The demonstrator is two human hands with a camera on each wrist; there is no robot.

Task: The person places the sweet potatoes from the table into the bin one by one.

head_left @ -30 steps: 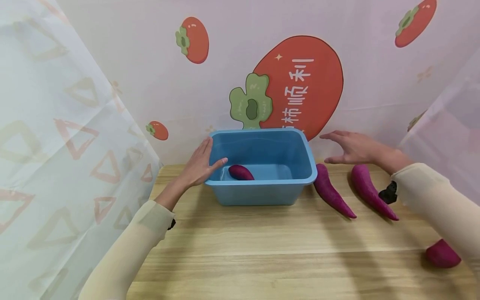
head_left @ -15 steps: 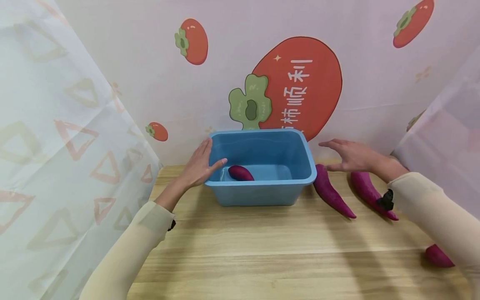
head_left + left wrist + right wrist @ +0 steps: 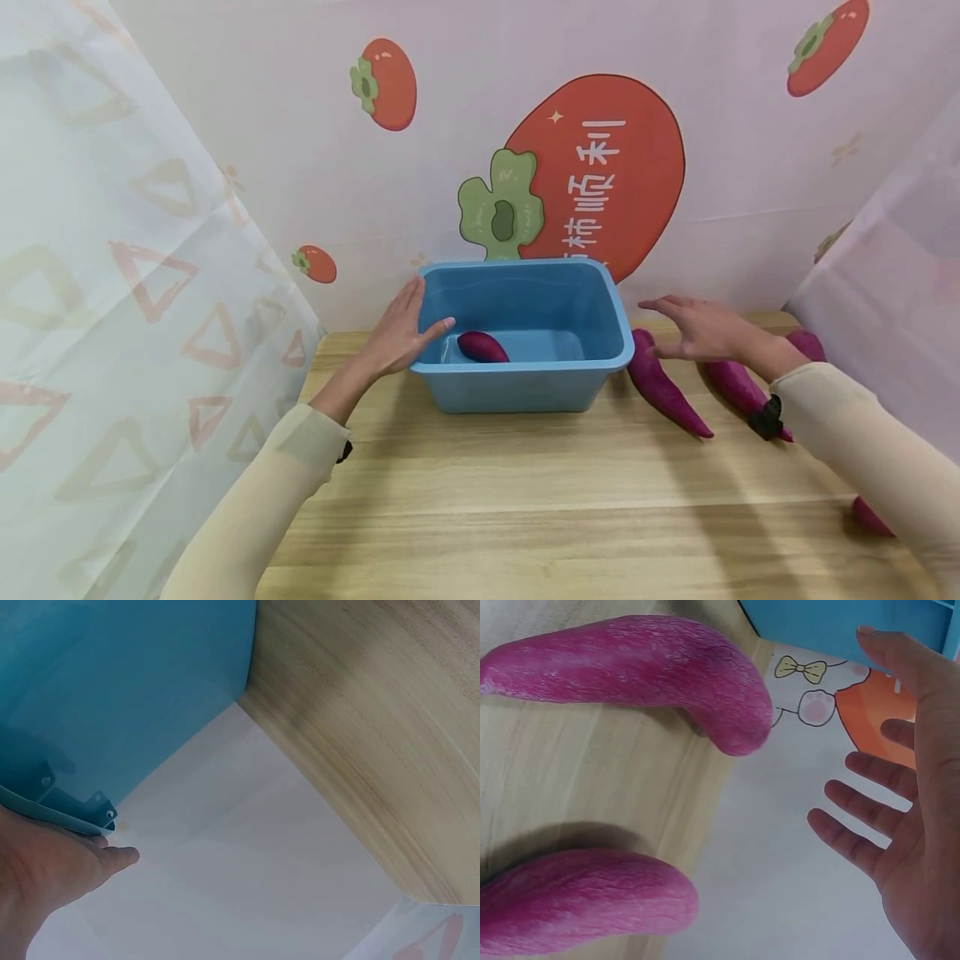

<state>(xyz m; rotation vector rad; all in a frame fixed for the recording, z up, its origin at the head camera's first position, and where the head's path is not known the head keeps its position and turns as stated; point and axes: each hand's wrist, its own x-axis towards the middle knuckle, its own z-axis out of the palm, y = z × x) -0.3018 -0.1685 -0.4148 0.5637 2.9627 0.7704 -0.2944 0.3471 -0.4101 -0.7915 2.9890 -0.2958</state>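
The left hand (image 3: 396, 332) rests flat-fingered against the blue plastic tub's (image 3: 525, 392) left rim, steadying it. The right hand (image 3: 701, 327), fingers spread and holding nothing, hovers over two long purple sweet potatoes (image 3: 663, 385) near the wooden table's (image 3: 525, 492) back edge.

One sweet potato (image 3: 482, 347) in the tub (image 3: 525, 388); two more sweet potatoes (image 3: 663, 385) right of it, on the table (image 3: 525, 492).

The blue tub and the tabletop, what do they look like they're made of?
The tub looks like moulded plastic: even blue colour, smooth slightly glossy walls, a rolled rim, and ribs with small holes under the rim in the left wrist view. The tabletop shows pale wood grain with a smooth matt finish; solid wood or printed laminate, I cannot tell.
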